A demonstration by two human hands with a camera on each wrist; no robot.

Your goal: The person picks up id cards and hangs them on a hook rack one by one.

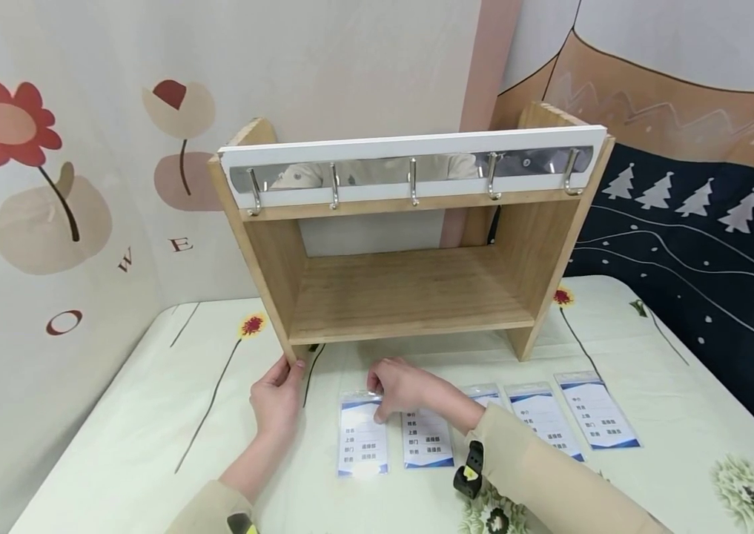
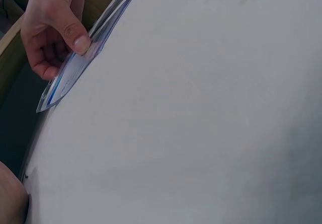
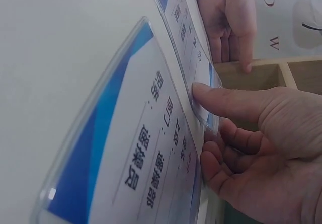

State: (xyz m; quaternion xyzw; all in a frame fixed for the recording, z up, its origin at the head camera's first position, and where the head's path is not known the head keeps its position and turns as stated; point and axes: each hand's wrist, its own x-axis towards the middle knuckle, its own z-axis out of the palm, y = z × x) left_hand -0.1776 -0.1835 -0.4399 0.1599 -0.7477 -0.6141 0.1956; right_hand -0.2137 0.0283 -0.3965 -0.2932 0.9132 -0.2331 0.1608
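I have the right hand (image 1: 406, 386) at the top of the leftmost card (image 1: 363, 445), its thumb lying on the face and its other fingers curled in behind the upper edge, so I read it as pinching that card. The card lies on the tablecloth (image 1: 123, 445), just in front of the rack (image 1: 410, 289) and near its left leg. My left hand (image 1: 276, 400) grips the foot of that leg between thumb and fingers; the right wrist view shows its other fingers bent. Just right of the pinched card I see the second card (image 1: 428, 446), then the third card (image 1: 483, 395), partly hidden by the right forearm, the fourth card (image 1: 546, 423) and the fifth card (image 1: 598, 411). The rack stands upright, with five metal hooks (image 1: 413, 182) along its white top strip (image 1: 417, 143).
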